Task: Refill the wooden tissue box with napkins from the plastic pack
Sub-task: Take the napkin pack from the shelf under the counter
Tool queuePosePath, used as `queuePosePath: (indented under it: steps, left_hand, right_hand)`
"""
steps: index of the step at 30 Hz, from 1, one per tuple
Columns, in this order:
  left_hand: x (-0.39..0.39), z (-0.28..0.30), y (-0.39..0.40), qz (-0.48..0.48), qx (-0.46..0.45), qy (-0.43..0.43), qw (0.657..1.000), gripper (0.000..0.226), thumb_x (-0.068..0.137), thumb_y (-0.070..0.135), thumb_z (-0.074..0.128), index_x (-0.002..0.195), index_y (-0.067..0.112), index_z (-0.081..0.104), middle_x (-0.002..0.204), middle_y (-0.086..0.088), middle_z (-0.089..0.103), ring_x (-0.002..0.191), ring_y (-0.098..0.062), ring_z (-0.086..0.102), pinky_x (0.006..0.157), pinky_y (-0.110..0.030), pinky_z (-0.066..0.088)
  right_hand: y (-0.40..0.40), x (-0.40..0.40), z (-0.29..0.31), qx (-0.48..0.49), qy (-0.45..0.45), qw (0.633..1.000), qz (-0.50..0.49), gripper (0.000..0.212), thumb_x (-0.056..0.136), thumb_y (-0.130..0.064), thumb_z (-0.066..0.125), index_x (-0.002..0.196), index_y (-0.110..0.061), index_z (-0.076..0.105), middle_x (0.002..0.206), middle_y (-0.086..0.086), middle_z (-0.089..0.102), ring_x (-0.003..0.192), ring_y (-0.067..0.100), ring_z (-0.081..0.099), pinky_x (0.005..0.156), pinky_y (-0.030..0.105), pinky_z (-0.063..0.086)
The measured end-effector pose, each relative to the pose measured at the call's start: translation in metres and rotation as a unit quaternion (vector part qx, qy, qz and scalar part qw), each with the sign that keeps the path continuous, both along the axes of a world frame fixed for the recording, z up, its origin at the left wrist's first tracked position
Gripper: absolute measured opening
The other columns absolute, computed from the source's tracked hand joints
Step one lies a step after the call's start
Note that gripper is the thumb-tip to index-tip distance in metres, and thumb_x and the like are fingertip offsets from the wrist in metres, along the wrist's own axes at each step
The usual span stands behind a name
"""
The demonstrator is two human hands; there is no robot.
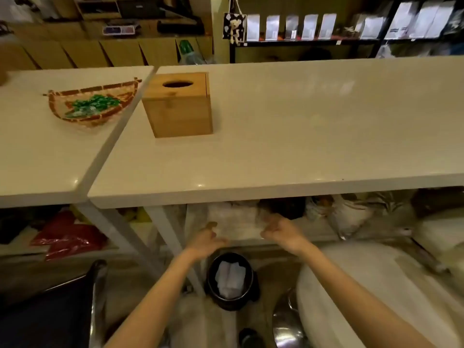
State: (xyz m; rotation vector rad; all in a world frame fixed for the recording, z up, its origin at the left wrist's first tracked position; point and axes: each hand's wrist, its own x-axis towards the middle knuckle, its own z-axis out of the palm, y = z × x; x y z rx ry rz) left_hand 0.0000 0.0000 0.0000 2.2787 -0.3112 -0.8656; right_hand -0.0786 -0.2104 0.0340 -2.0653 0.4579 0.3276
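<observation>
The wooden tissue box (178,104) stands upright on the white table (288,136), near its left end, with its oval top slot showing dark. Below the table's front edge sits a clear plastic pack of white napkins (237,221) on a low shelf. My left hand (206,241) touches the pack's lower left corner, fingers curled on the plastic. At the pack's right side my right hand (278,231) has its fingers bent around the edge. The pack's back part is hidden under the tabletop.
A second white table (37,151) at left carries a woven basket (91,102) of green-wrapped sweets. Under the tables: red bags (67,237), a black bin (232,278) with white paper, large white sacks (371,285). A dark chair (50,310) stands at lower left.
</observation>
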Motion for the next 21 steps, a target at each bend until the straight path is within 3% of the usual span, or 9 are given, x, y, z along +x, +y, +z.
queuePosePath:
  steps: [3,7,12,17,21]
  left_hand:
    - [0.006,-0.024,0.005,0.055,-0.02,-0.017,0.998,0.078,0.082,0.024,0.063,0.141,0.005,0.016,0.146,-0.017,0.031,0.129,-0.031,0.038,0.095,-0.026,0.036]
    - [0.032,-0.065,0.004,0.103,0.003,-0.075,0.992,0.083,0.077,0.016,0.069,0.14,0.002,0.016,0.142,-0.019,0.035,0.128,-0.033,0.038,0.096,-0.03,0.035]
    - [0.071,-0.123,0.002,0.171,-0.008,-0.113,0.979,0.096,0.071,0.007,0.073,0.142,0.003,0.008,0.148,-0.02,0.022,0.136,-0.032,0.024,0.106,-0.038,0.029]
    - [0.104,-0.173,-0.004,0.253,-0.034,-0.131,0.958,0.114,0.066,0.001,0.076,0.143,0.006,-0.008,0.154,-0.018,0.002,0.14,-0.031,0.01,0.108,-0.037,0.023]
    - [0.13,-0.197,-0.007,0.324,-0.102,-0.153,0.928,0.109,0.064,-0.006,0.075,0.143,0.003,0.0,0.145,-0.024,0.03,0.132,-0.036,0.033,0.107,-0.042,0.029]
  right_hand:
    - [-0.007,0.009,-0.034,0.005,-0.005,0.999,-0.051,0.041,0.083,-0.01,0.063,0.121,0.001,0.05,0.131,0.016,0.05,0.115,0.028,0.05,0.071,0.019,0.035]
    - [-0.025,0.036,-0.095,0.008,0.002,0.994,-0.11,0.05,0.082,-0.009,0.065,0.126,0.001,0.044,0.122,0.016,0.053,0.117,0.032,0.051,0.083,0.027,0.04]
    - [-0.042,0.075,-0.161,0.007,-0.022,0.992,-0.124,0.069,0.078,-0.008,0.068,0.138,-0.005,0.033,0.141,0.015,0.042,0.127,0.029,0.042,0.101,0.034,0.036]
    - [-0.046,0.11,-0.203,0.061,-0.087,0.988,-0.108,0.072,0.067,-0.003,0.077,0.13,-0.008,0.044,0.129,0.008,0.049,0.117,0.021,0.046,0.091,0.026,0.037]
    - [-0.044,0.132,-0.22,0.119,-0.117,0.978,-0.121,0.072,0.064,0.001,0.078,0.127,-0.01,0.046,0.112,0.001,0.051,0.105,0.017,0.05,0.084,0.027,0.043]
